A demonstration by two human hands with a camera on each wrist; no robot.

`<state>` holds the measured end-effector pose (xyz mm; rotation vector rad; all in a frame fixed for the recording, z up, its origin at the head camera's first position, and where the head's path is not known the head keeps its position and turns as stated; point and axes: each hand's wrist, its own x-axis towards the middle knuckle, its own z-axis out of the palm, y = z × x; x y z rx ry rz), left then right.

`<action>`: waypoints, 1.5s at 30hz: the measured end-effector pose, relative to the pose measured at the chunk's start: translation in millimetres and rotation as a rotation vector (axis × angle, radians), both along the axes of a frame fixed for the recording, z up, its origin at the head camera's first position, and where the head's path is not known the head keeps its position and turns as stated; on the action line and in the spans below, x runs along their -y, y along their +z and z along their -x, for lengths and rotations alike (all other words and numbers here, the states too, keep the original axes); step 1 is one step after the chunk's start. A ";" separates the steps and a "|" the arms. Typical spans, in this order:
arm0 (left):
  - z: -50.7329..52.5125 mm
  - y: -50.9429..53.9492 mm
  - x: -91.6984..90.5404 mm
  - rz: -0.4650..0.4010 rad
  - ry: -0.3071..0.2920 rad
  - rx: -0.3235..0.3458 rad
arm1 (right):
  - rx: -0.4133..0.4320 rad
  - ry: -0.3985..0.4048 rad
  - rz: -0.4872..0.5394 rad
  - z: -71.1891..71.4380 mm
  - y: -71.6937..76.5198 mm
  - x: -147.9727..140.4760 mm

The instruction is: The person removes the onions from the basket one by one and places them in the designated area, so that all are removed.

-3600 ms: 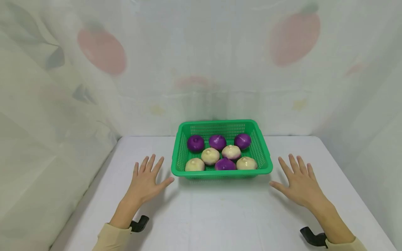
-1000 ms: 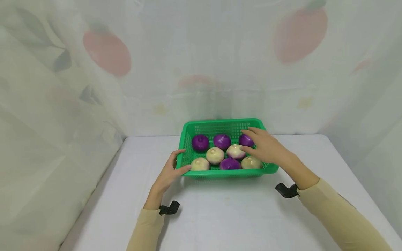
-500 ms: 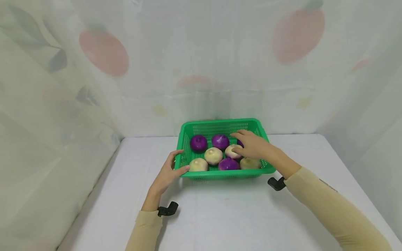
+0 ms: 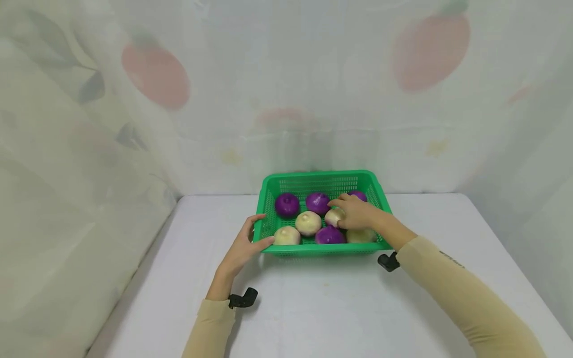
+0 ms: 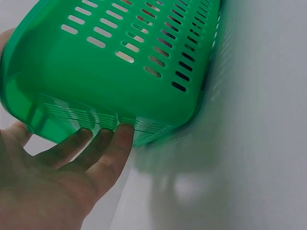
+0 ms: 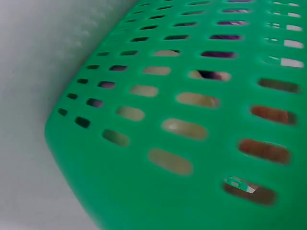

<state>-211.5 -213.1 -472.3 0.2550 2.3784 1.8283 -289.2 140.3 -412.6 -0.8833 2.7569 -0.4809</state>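
Observation:
A green plastic basket (image 4: 313, 248) holds several purple and cream-coloured onions. My left hand (image 4: 238, 251) grips its left side, thumb over the front rim. In the left wrist view the fingers (image 5: 112, 158) press against the basket's outer wall. My right hand (image 4: 360, 213) reaches over the right side into the basket, thumb and fingers around a cream onion (image 4: 333, 217) in the middle row. The hand partly covers that onion, a purple onion (image 4: 358, 195) behind it and another cream onion (image 4: 360, 235) in front. Through the basket's slots, the right wrist view shows parts of fingers (image 6: 268, 149).
Other purple onions (image 4: 287, 205) and cream onions (image 4: 308, 223) lie on the left of the basket. The basket stands toward the back of a white-covered table (image 4: 313, 308). A pale printed curtain (image 4: 286, 89) hangs behind the table and along its sides.
From spread above the table beside the basket, both hands have come to it. The left took hold of the basket's left side; the right moved left and down, closing around a cream onion.

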 end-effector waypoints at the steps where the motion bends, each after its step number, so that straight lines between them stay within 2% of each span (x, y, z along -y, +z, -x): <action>1: -0.1 -0.4 -0.5 0.000 0.002 0.001 | 0.001 0.008 -0.009 1.1 -3.1 0.0; 7: 0.8 -2.9 -4.3 -0.016 0.003 0.004 | 0.010 0.050 -0.049 5.9 -15.5 0.2; 14: 3.4 -3.6 -7.6 -0.013 -0.006 0.001 | 0.054 0.034 -0.024 5.5 -19.2 -0.3; 19: 3.1 -3.6 -7.2 -0.018 -0.003 0.004 | 0.015 0.038 -0.009 6.8 -18.7 -1.6; 24: 3.5 -2.8 -5.9 -0.030 -0.004 -0.002 | -0.028 0.030 -0.001 7.3 -11.2 -2.5; 29: 3.9 -2.9 -6.5 -0.030 -0.007 -0.003 | -0.030 0.002 0.023 4.2 -3.0 -6.5; 35: 4.3 -1.8 -4.9 -0.022 -0.001 -0.006 | -0.052 0.006 0.066 -0.2 7.3 -10.3; 45: 1.2 -3.3 -0.7 0.003 0.006 0.006 | -0.092 0.007 0.155 -21.1 28.4 -21.6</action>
